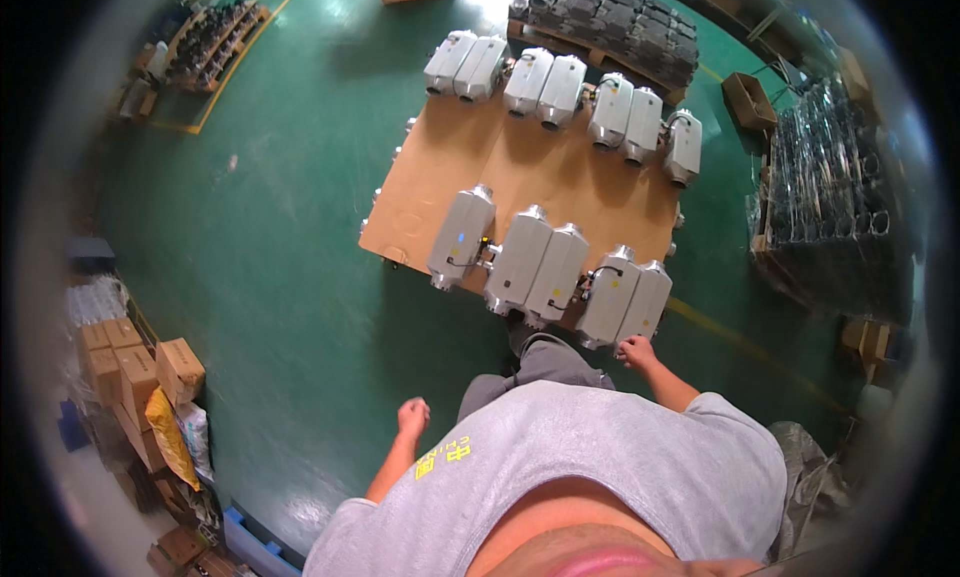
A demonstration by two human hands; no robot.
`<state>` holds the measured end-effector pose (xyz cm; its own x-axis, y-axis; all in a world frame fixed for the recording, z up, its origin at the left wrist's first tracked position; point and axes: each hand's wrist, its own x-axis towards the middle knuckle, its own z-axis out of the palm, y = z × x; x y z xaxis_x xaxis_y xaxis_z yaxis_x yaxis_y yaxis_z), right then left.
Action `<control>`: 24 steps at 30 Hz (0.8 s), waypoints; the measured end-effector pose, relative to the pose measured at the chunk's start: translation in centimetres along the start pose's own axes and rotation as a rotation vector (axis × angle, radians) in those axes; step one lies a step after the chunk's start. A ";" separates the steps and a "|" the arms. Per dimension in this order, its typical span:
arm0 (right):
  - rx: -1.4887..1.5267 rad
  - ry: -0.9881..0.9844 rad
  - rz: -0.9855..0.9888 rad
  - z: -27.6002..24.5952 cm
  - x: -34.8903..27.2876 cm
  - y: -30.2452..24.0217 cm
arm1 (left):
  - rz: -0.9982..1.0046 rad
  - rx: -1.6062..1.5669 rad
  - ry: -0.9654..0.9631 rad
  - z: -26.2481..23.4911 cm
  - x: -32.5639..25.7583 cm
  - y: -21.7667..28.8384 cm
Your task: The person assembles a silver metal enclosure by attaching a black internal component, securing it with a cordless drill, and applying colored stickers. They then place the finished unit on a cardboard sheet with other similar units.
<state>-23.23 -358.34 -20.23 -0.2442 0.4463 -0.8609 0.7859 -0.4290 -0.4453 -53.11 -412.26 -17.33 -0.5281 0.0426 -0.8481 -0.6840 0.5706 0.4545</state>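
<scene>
My left hand (pixel 413 417) hangs over the green floor, left of my body, its fingers curled with nothing visible in them. Curled too is my right hand (pixel 635 353), at the near end of the rightmost silver metal heater unit (pixel 643 302); I cannot tell if they touch. Beside that unit stands a similar silver unit (pixel 608 295). Along the same near edge are a middle pair, with a left unit (pixel 522 257) and a right unit (pixel 557 274), and a single unit (pixel 463 235) with a black cable. All have round pipe ends and rest on a cardboard-covered pallet (pixel 440 172).
Several more silver units (pixel 541 85) line the far edge. Behind them is a pallet of stacked grey parts (pixel 610 27). Plastic-wrapped black tubes (pixel 820 177) stand at the right. Cardboard boxes (pixel 130 372) and a yellow bag (pixel 170 437) are at the left, near a blue bin (pixel 250 542).
</scene>
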 end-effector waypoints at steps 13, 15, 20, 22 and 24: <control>-0.248 0.043 -0.144 -4.8 -17.7 23.9 | 0.224 0.010 -0.192 5.1 -4.3 -6.7; -0.177 0.162 -0.095 -5.0 -19.8 24.3 | 0.348 0.418 -0.273 4.8 -6.8 -11.6; 0.249 0.110 -0.075 -6.8 -19.6 27.5 | 0.131 0.858 -0.241 5.5 -2.8 -24.4; 0.218 0.077 -0.111 -7.4 -20.1 27.3 | 0.235 0.915 -0.266 6.7 -4.3 -22.8; 0.203 0.096 -0.123 -7.7 -21.3 27.4 | 0.357 0.777 -0.270 8.2 -6.5 -18.2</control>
<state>7.89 -373.57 -12.23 -0.2678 0.5733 -0.7744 0.6215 -0.5114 -0.5935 -33.15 -416.16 -22.34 -0.4409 0.4597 -0.7709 0.0841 0.8763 0.4744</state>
